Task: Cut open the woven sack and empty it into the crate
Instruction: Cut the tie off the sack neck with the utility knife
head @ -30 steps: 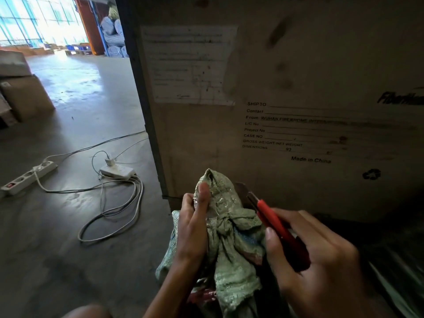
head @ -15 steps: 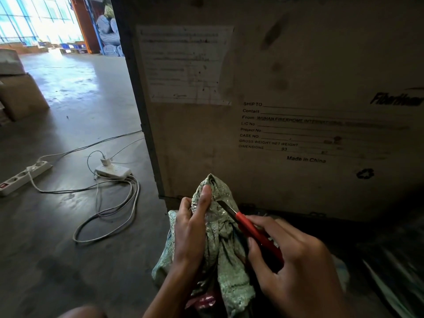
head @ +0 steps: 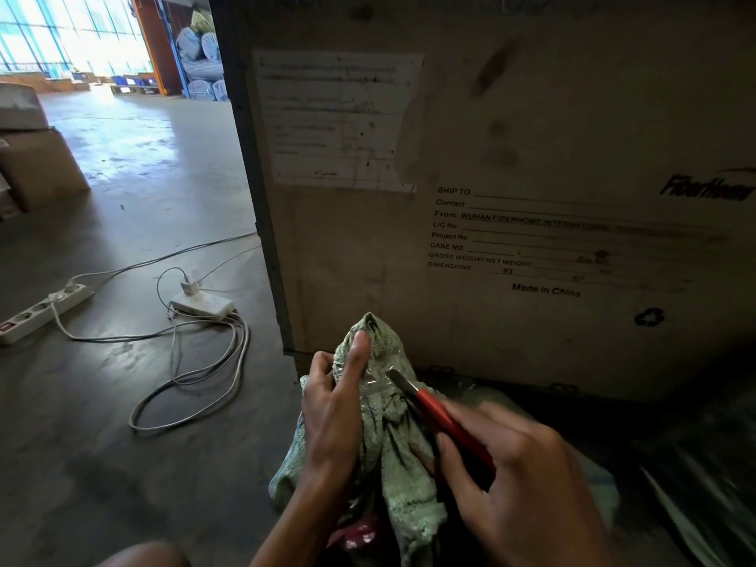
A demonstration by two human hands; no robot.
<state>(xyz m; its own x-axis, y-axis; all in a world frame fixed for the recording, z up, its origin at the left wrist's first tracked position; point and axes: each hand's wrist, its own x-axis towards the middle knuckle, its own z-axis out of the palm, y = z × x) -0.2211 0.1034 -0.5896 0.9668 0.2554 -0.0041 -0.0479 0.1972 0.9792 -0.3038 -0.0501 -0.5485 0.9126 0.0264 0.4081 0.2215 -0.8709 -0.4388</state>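
Note:
A pale green woven sack (head: 390, 444) stands bunched and tied at its top, in front of a big plywood crate (head: 511, 178). My left hand (head: 333, 411) grips the sack's gathered neck, thumb pressed up along it. My right hand (head: 519, 484) holds a red utility knife (head: 444, 421). The knife's blade touches the taped knot of the sack just right of my left thumb. Something pink shows at the sack's lower part.
Two white power strips (head: 202, 304) (head: 41, 313) with loose cables (head: 192, 386) lie on the concrete floor to the left. Cardboard boxes (head: 37, 169) stand at the far left. Dark plastic sheeting (head: 695, 476) lies at the lower right. Stacked sacks (head: 200, 63) stand far back.
My right hand has brought the knife left and down, from beside the sack until its blade touches the knot. My left hand keeps the same grip.

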